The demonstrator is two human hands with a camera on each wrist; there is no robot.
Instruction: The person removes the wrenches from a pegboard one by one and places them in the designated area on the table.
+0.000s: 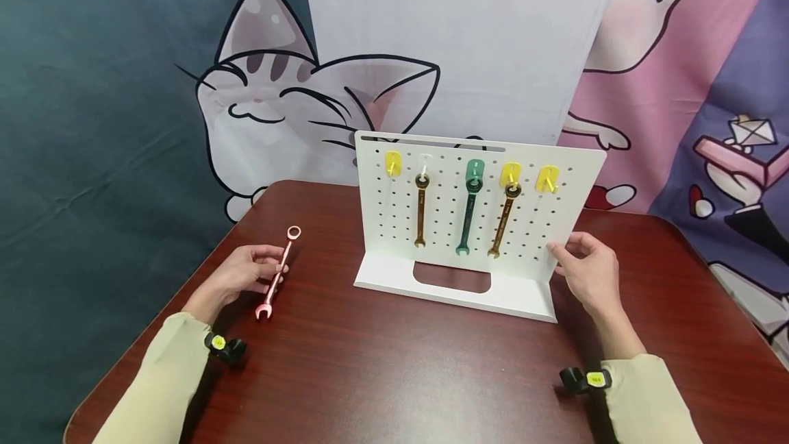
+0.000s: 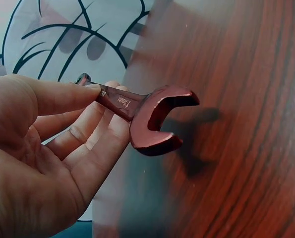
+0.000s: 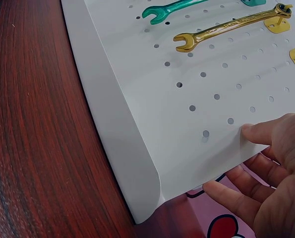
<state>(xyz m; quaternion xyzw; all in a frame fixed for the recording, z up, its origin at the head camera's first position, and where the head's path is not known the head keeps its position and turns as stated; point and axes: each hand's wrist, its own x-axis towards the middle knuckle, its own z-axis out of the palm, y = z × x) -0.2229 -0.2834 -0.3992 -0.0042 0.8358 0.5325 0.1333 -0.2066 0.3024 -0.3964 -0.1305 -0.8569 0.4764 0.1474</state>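
Above table, 1 red wrench pinched near middle by left hand.

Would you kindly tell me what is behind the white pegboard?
A cartoon backdrop rises beyond the white pegboard, and the right hand reaches partly behind its edge; anything else there is hidden.

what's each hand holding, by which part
The left hand pinches the red wrench by its shaft; the right hand holds the white pegboard by its right edge.
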